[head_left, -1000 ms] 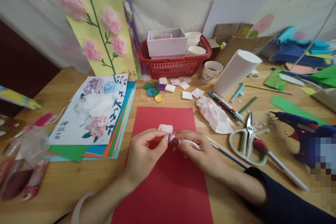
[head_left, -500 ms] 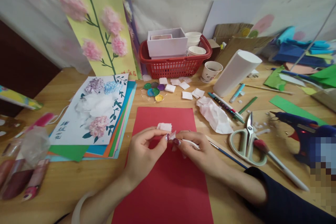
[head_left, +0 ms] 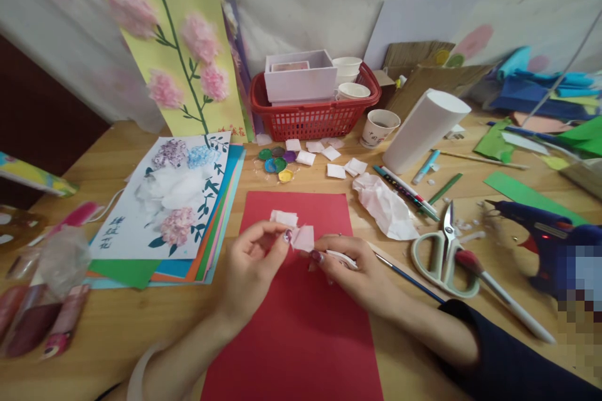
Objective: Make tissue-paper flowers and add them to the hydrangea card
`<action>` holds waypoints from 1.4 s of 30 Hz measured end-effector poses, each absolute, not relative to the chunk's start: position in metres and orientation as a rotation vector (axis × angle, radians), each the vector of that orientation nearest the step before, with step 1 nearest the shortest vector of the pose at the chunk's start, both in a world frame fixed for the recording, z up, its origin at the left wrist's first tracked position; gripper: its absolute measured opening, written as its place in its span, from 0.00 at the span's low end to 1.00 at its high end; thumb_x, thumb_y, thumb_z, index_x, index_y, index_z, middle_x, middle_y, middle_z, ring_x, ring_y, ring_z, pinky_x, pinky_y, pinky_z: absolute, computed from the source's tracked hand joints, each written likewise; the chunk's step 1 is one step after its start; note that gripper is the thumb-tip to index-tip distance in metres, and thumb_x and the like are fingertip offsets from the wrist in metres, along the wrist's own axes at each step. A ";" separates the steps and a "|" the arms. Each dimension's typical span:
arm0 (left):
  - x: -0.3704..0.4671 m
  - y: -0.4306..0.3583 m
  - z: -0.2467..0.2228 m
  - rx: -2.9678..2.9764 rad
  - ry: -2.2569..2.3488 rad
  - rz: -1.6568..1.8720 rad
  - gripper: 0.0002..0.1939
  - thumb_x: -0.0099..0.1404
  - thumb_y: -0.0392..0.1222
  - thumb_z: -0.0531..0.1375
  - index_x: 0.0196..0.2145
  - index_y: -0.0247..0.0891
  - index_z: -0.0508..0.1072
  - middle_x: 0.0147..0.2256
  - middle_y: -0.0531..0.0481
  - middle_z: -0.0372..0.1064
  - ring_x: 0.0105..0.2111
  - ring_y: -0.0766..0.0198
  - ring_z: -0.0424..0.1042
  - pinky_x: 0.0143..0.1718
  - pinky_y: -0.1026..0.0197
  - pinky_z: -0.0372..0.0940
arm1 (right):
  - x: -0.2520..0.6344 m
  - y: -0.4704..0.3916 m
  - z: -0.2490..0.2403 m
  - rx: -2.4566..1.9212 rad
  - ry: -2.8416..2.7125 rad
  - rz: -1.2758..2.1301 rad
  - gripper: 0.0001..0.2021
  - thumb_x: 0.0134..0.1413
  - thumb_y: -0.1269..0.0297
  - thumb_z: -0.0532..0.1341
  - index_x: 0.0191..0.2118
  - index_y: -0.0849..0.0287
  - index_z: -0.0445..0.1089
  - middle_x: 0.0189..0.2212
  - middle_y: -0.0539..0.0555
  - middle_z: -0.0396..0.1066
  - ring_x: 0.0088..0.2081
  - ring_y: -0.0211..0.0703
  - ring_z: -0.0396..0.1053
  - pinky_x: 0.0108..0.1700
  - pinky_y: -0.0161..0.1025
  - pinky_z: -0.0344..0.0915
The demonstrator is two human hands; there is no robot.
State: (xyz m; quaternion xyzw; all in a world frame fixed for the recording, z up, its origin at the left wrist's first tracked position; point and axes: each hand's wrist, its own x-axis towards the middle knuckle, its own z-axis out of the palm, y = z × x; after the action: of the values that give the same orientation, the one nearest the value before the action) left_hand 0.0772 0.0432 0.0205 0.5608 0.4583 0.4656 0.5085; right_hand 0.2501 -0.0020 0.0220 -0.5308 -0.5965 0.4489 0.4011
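Note:
Both hands are over a red sheet of paper (head_left: pixel 301 338). My left hand (head_left: pixel 251 263) pinches a small pale pink tissue square (head_left: pixel 303 238) between thumb and finger; the square stretches across toward my right fingertips. Another folded tissue square (head_left: pixel 283 218) shows just beyond the left fingers; whether they touch it I cannot tell. My right hand (head_left: pixel 352 269) is closed around a white curved piece (head_left: pixel 342 258), mostly hidden by the fingers, so its kind is unclear. A bit of tissue also shows below the right fingertips.
White-handled scissors (head_left: pixel 444 257), a paintbrush (head_left: pixel 409 277) and a blue glue gun (head_left: pixel 531 225) lie right. Crumpled tissue (head_left: pixel 385 207), a paper roll (head_left: pixel 426 128), paint pots (head_left: pixel 279 165) and a red basket (head_left: pixel 315 119) stand beyond. A flower picture (head_left: pixel 164 200) tops coloured sheets at left.
The left hand has shifted slightly left and away from the right fingertips. The tissue between the hands now shows as a flat square. The right hand has barely moved.

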 end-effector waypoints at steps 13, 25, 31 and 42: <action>0.075 0.065 0.029 0.513 0.822 1.018 0.05 0.51 0.38 0.66 0.27 0.37 0.75 0.31 0.50 0.78 0.37 0.58 0.77 0.42 0.52 0.74 | 0.249 -0.002 0.017 -1.357 -1.494 1.117 0.12 0.58 0.64 0.56 0.31 0.60 0.75 0.26 0.51 0.74 0.29 0.40 0.70 0.33 0.34 0.64; 0.048 0.094 0.039 1.271 1.281 1.272 0.17 0.53 0.48 0.63 0.35 0.33 0.77 0.36 0.42 0.78 0.38 0.58 0.77 0.42 0.57 0.72 | 0.250 -0.002 0.016 -1.360 -1.519 1.140 0.22 0.62 0.48 0.53 0.25 0.59 0.69 0.26 0.53 0.72 0.31 0.44 0.68 0.35 0.37 0.61; -0.023 0.150 0.062 1.455 1.645 1.391 0.12 0.54 0.39 0.61 0.35 0.33 0.78 0.43 0.38 0.76 0.51 0.45 0.71 0.56 0.43 0.61 | 0.247 0.003 0.010 -1.288 -1.278 1.323 0.23 0.59 0.45 0.56 0.24 0.61 0.67 0.21 0.49 0.64 0.21 0.34 0.56 0.24 0.33 0.51; 0.052 0.078 0.068 2.570 1.320 1.446 0.09 0.64 0.37 0.58 0.42 0.42 0.74 0.42 0.46 0.76 0.47 0.54 0.71 0.61 0.41 0.50 | 0.251 0.016 0.008 -0.655 -0.123 1.925 0.12 0.64 0.66 0.53 0.43 0.64 0.71 0.34 0.57 0.74 0.31 0.40 0.72 0.33 0.36 0.68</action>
State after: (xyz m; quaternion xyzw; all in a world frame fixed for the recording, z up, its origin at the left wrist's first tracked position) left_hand 0.0516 0.0784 0.0677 0.7947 0.4082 0.4470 -0.0446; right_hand 0.2508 0.0162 0.0079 -0.2737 -0.0513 0.8045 0.5247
